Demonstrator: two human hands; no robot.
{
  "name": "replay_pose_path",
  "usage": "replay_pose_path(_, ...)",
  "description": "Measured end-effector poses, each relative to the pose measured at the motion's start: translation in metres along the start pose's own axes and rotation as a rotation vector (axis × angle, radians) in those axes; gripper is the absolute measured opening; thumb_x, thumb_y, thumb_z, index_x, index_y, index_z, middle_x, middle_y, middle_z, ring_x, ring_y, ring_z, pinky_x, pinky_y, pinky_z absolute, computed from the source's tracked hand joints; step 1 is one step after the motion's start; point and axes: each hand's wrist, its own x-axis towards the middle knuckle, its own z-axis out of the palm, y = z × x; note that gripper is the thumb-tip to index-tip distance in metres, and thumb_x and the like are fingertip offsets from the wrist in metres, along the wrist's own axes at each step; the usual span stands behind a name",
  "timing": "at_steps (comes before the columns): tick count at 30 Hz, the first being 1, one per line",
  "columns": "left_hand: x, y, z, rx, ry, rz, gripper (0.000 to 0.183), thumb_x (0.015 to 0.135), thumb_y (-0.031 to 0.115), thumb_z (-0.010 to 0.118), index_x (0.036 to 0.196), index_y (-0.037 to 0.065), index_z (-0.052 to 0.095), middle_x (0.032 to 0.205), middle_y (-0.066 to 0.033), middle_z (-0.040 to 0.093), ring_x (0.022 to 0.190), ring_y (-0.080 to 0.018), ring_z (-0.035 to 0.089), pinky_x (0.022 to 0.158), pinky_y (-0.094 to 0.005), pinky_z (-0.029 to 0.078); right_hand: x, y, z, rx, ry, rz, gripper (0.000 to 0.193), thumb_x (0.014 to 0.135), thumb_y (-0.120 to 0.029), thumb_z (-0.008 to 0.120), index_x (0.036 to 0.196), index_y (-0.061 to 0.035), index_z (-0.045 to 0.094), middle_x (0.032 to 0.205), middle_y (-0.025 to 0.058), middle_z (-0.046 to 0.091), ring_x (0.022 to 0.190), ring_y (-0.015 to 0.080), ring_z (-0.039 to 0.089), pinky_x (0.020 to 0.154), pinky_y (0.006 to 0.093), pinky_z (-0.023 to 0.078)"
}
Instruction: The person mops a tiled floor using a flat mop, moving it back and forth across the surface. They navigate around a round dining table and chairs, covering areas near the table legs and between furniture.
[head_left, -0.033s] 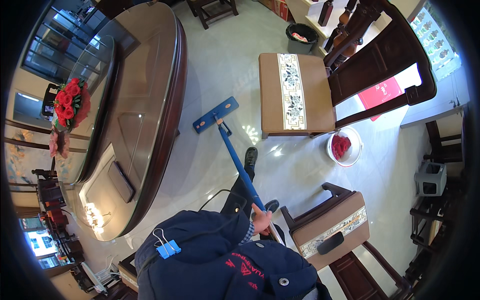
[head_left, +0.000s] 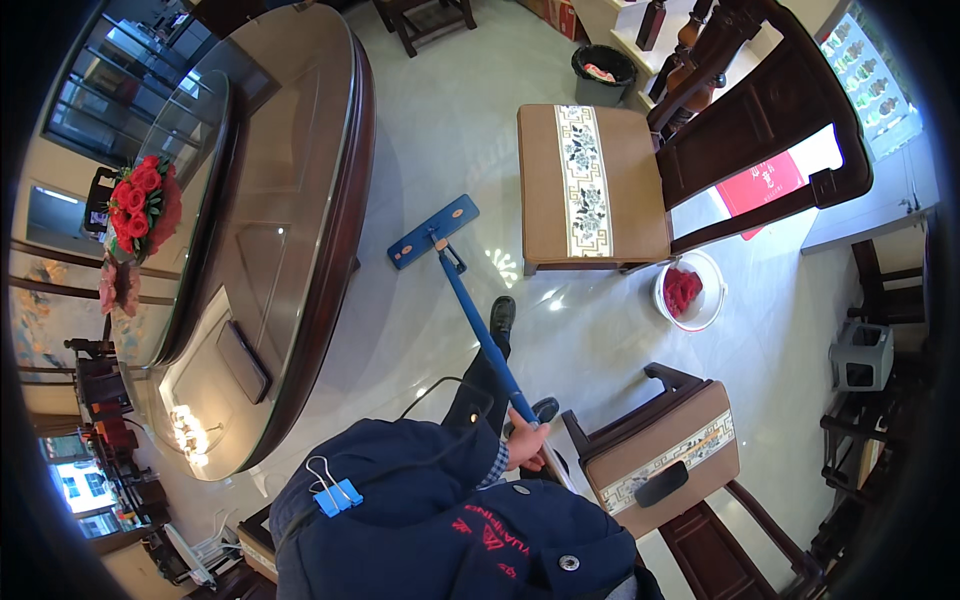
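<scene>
My left hand (head_left: 524, 441) is closed around the pole of a blue flat mop (head_left: 470, 310), just in front of my dark jacket. The pole slants away to the far left and turns pale and silvery below my grip. At its far end the rectangular blue mop head (head_left: 433, 232) lies on the shiny floor, between the table and the brown chair. My right hand does not show. A black shoe (head_left: 502, 315) stands beside the pole, and a second one partly shows behind my hand.
A large glass-topped table (head_left: 290, 150) with red flowers (head_left: 140, 205) fills the left. Right of the mop stand a cushioned chair (head_left: 640, 190), a white bucket (head_left: 712, 290) holding red cloth, and another chair (head_left: 690, 430) with a dark object on it. A black bin (head_left: 603, 90) stands far off.
</scene>
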Motion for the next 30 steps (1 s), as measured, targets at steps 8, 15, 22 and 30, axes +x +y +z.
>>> replay_pose_path(8, 0.11, 0.111, -0.07, -1.149, -0.177, 0.202, 0.025, 0.083, 0.022, 0.053, 0.081, -0.001, 0.043, 0.069, -0.0167, 0.052, 0.063, -0.0316, 0.056, 0.057, -0.0456, 0.048, -0.03, -0.079, -0.045, 0.059, 0.36, -0.102, 0.034, 0.078, -0.002, 0.056, 0.112, 0.004, 0.053, 0.09, 0.0081, 0.059, 0.078, 0.0136, 0.055, 0.066, 0.0258, 0.046)
replay_pose_path(15, 0.102, 0.226, -0.09, -1.209, 0.026, 0.227, 0.015, 0.079, 0.01, 0.054, 0.083, 0.001, 0.043, 0.065, -0.0106, 0.046, 0.056, -0.0227, 0.05, 0.05, -0.0378, 0.046, 0.028, -0.171, -0.054, -0.598, 1.19, -1.42, 0.011, 0.083, -0.007, 0.049, 0.093, -0.0022, 0.048, 0.072, 0.0084, 0.047, 0.054, 0.018, 0.045, 0.046, 0.0285, 0.037)
replay_pose_path(22, 0.108, 0.357, -0.193, -1.318, -0.011, 0.428, 0.012, 0.074, 0.003, 0.055, 0.073, 0.0, 0.043, 0.061, -0.0107, 0.045, 0.05, -0.023, 0.05, 0.045, -0.0359, 0.045, 0.086, -0.315, 0.028, 0.686, 0.145, -1.309, 0.014, 0.071, -0.011, 0.059, 0.075, -0.0103, 0.045, 0.077, 0.0042, 0.044, 0.082, 0.0215, 0.04, 0.089, 0.0448, 0.028)
replay_pose_path(30, 0.138, 0.407, -0.276, -1.18, 0.062, 0.515, 0.008, 0.077, 0.005, 0.049, 0.077, 0.0, 0.042, 0.061, -0.009, 0.045, 0.051, -0.0206, 0.05, 0.048, -0.0348, 0.046, 0.139, -0.385, 0.131, 0.444, -0.005, -1.568, 0.018, 0.076, -0.016, 0.056, 0.079, -0.0099, 0.039, 0.062, 0.0022, 0.038, 0.056, 0.0164, 0.042, 0.063, 0.0354, 0.034)
